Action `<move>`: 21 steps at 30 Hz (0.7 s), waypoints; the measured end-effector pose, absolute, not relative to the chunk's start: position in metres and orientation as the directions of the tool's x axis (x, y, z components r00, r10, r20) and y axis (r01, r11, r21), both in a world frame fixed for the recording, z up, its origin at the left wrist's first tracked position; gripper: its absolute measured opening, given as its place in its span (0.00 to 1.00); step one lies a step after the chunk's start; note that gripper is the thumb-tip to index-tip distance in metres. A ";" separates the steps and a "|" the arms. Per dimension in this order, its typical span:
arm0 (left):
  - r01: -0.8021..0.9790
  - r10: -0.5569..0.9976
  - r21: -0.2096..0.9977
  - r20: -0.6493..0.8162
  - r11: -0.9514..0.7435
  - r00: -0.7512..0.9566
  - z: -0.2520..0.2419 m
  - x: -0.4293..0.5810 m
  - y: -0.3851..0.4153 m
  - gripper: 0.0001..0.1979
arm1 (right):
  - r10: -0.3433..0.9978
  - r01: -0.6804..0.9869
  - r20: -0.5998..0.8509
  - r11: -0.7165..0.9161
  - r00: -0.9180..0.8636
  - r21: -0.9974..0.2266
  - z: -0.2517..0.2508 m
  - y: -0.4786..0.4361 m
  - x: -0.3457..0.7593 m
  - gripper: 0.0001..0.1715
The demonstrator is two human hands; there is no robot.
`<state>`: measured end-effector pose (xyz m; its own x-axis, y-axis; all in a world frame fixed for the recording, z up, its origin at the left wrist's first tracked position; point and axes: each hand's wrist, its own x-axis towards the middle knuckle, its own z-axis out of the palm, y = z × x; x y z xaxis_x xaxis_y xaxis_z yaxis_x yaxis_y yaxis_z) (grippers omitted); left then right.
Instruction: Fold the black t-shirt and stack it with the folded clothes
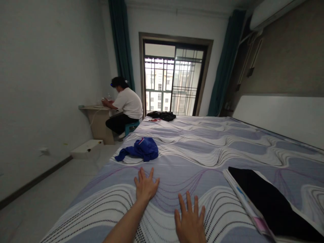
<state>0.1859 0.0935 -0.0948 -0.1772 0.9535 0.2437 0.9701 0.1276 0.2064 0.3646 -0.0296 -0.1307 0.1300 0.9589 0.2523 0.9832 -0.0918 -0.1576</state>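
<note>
Both hands lie flat and empty on the bed sheet (192, 158), palms down with fingers spread. The left hand (145, 187) is a little farther up the bed and the right hand (191, 221) is nearer the lower edge of the view, the two apart and not touching. The only print we find is a coloured strip along the edge of the black folded cloth (268, 199), which lies on the sheet to the right of the right hand, and it is too small for us to read. The sheet covers the whole bed, pale lilac-grey with sweeping white waves, fine dark lines and rows of dots, and it looks smooth around the palms. A crumpled blue garment (143, 149) sits just beyond the left hand. At the far end we see a dark pile of clothes (162, 115), and past the bed a person (128, 103) in a white shirt sits at a worktop (93, 108) by the wall.
</note>
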 end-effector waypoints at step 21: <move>0.619 0.966 0.784 0.196 -0.050 -0.171 -0.091 0.202 0.056 0.12 | 0.953 0.910 0.266 -0.022 0.144 -0.414 -0.116 -0.029 0.368 0.31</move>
<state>0.2020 0.0558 -0.0915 -0.1708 0.9655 0.1964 0.6186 -0.0501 0.7841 0.3681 -0.0287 -0.1156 0.1438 0.9531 0.2662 0.9102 -0.0218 -0.4136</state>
